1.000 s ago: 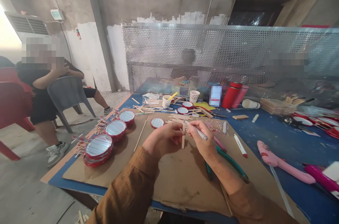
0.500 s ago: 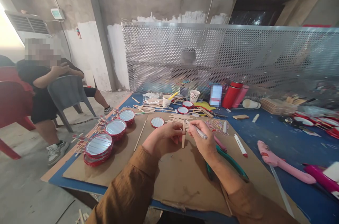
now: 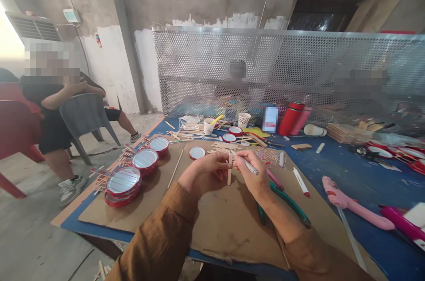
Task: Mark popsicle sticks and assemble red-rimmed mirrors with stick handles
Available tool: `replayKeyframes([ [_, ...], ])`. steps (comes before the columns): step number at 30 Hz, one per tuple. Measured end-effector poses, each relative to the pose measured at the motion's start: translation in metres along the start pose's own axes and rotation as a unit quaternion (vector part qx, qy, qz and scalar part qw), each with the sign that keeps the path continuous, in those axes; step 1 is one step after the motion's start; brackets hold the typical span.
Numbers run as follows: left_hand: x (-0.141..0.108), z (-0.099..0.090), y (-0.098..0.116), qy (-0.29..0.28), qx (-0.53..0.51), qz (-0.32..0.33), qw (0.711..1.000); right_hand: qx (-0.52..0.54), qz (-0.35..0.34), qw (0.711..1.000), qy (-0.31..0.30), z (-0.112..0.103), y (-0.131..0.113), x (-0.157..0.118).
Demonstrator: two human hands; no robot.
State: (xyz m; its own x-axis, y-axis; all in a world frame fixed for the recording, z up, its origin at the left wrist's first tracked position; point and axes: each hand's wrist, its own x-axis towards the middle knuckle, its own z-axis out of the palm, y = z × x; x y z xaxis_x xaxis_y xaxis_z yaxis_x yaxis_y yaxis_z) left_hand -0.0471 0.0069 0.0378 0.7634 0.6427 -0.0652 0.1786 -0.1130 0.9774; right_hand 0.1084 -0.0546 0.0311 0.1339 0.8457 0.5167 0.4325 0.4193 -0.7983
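My left hand (image 3: 212,168) pinches a wooden craft stick (image 3: 229,175), held upright above the cardboard sheet (image 3: 226,223). In my right hand (image 3: 254,179) is a white marker (image 3: 251,167), its front end at the upper part of the stick; the exact contact is hidden by my fingers. Green-handled pliers (image 3: 292,205) lie under my right forearm. To the left stand several round red-rimmed banjo-like pieces (image 3: 123,181) with wooden stick necks. A smaller red-rimmed disc (image 3: 197,152) sits just beyond my left hand.
Loose craft sticks (image 3: 229,146), paper cups (image 3: 209,126) and red bottles (image 3: 291,119) are at the back. A pink glue gun (image 3: 352,205) and red-capped marker (image 3: 301,182) lie right. A person (image 3: 63,108) sits at left, beside a perforated metal screen (image 3: 199,64).
My right hand shifts very slightly at the top of the stick, with the marker still in it. My left hand keeps the stick in nearly the same place.
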Motion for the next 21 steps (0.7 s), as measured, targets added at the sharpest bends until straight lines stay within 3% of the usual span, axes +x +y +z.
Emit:
replayKeyframes([
  [21, 0.0003, -0.0014, -0.0026, -0.007, -0.002, 0.018, 1.000, 0.016, 0.015, 1.000, -0.002, -0.0023, -0.0033, -0.0003],
])
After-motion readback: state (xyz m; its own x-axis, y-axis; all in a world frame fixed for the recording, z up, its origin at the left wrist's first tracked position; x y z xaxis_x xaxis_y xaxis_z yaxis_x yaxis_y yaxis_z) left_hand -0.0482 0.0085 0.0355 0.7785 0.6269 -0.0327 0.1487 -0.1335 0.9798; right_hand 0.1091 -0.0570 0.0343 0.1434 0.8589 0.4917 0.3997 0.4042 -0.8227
